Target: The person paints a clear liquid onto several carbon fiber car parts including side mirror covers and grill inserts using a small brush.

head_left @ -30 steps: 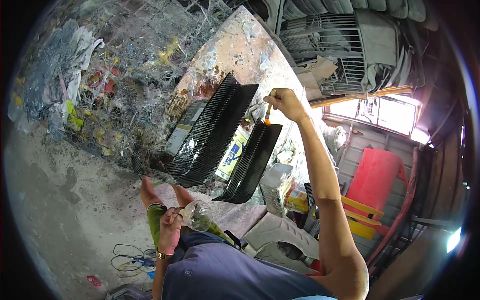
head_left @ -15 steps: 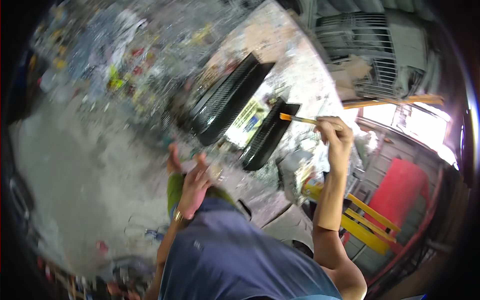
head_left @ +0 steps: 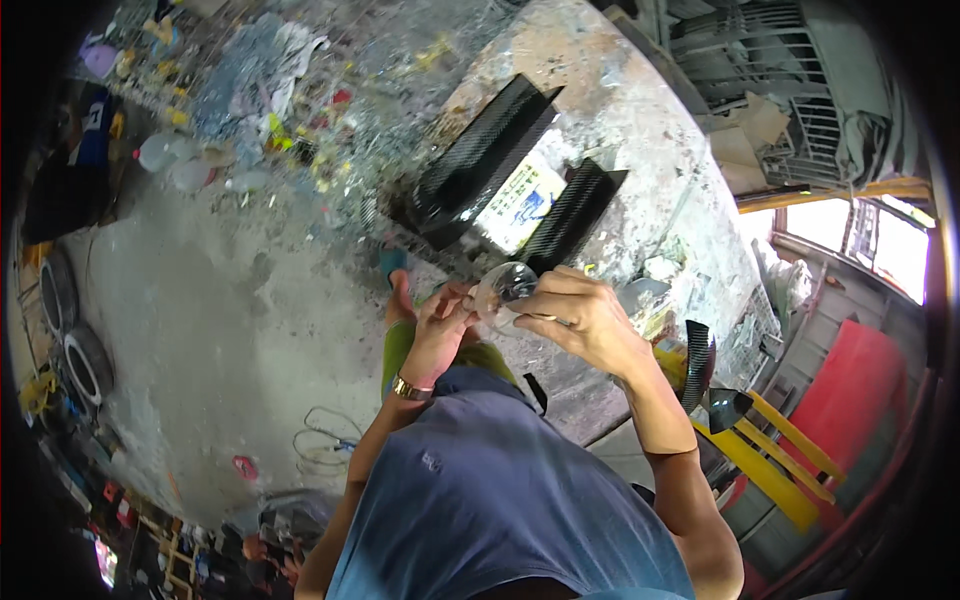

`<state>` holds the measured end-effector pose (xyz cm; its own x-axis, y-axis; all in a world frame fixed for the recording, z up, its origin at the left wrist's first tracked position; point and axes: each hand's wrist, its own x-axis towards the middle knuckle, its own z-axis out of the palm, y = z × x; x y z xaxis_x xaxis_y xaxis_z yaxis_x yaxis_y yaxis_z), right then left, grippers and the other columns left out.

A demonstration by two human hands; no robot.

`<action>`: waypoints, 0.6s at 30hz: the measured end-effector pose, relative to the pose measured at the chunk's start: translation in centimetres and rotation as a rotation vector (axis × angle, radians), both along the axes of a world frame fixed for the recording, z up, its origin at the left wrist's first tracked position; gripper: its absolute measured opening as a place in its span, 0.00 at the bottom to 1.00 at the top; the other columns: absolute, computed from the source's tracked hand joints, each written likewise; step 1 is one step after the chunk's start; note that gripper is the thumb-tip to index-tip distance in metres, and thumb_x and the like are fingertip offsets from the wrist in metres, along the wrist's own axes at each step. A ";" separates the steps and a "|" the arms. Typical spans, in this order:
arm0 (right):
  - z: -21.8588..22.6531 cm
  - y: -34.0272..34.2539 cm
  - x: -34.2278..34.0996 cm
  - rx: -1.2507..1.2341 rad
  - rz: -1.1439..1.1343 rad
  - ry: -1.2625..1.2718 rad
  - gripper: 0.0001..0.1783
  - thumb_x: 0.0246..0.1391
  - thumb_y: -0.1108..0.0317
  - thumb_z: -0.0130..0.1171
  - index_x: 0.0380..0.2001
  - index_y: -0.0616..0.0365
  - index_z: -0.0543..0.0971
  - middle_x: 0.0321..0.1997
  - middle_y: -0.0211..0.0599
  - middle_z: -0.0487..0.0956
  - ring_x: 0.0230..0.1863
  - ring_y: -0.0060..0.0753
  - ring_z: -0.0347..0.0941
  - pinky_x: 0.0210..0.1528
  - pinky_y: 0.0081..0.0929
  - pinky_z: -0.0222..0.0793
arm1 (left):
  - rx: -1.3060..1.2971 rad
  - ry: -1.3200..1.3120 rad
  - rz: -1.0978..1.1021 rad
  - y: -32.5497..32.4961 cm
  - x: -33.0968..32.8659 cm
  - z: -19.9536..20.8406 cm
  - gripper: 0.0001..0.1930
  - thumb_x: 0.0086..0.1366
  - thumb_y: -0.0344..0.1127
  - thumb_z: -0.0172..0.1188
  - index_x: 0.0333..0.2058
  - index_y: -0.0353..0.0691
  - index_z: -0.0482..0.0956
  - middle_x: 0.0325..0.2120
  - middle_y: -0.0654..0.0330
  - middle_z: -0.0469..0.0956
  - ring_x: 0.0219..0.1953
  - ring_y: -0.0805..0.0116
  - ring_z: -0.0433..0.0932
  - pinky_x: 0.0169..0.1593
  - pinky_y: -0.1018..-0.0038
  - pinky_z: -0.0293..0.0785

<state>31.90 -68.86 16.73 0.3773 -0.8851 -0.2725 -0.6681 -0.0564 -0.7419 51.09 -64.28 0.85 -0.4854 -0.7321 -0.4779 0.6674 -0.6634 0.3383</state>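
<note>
My left hand (head_left: 438, 332), with a gold watch on its wrist, holds a clear plastic cup (head_left: 508, 284) in front of my body. Close against the cup's right side is my right hand (head_left: 588, 318), fingers pinched on the paintbrush seen in the earlier frame; its bristles are hidden, apparently at the cup. Just beyond the hands, two glossy black carbon-fibre parts lie on the stained worktable: a long trough-shaped one (head_left: 488, 150) and a smaller one (head_left: 578, 212). Between them lies a printed yellow-and-white sheet (head_left: 523, 203).
The worktable (head_left: 670, 150) is crusted with dried resin and scraps. At my right stand a yellow slatted stool (head_left: 765, 470) and a red panel (head_left: 840, 410). Plastic bottles (head_left: 165, 152) and tyres (head_left: 88, 365) are at the left. A thin cable (head_left: 322, 437) lies on the floor.
My right hand has brought the paintbrush from above the smaller carbon-fibre part, left and toward me, to the cup. My left hand has raised the cup to meet it. The view has shifted slightly.
</note>
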 end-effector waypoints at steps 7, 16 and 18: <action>-2.0 -1.1 -7.2 0.312 -0.872 -0.617 0.09 0.56 0.68 0.56 0.28 0.61 0.80 0.15 0.24 0.70 0.15 0.10 0.56 0.16 0.12 0.48 | -0.121 -0.019 -0.014 -1.9 -2.1 -0.1 0.10 0.64 0.25 0.50 0.45 0.35 0.67 0.44 0.57 0.70 0.49 0.62 0.71 0.51 0.64 0.72; -8.4 -8.1 -19.0 0.068 -0.728 -0.041 0.13 0.54 0.64 0.58 0.22 0.62 0.77 0.16 0.26 0.70 0.18 0.15 0.58 0.22 0.19 0.54 | -0.143 -0.197 -0.185 -1.9 -1.3 -0.9 0.13 0.65 0.27 0.52 0.48 0.34 0.67 0.46 0.61 0.70 0.47 0.71 0.71 0.53 0.72 0.68; -10.0 -8.9 -20.2 0.015 -0.617 0.072 0.14 0.53 0.64 0.59 0.21 0.63 0.77 0.16 0.27 0.70 0.19 0.17 0.59 0.23 0.22 0.57 | -0.110 -0.086 -0.126 -0.5 -0.1 -1.5 0.16 0.64 0.29 0.54 0.50 0.34 0.67 0.47 0.62 0.69 0.46 0.73 0.71 0.54 0.74 0.68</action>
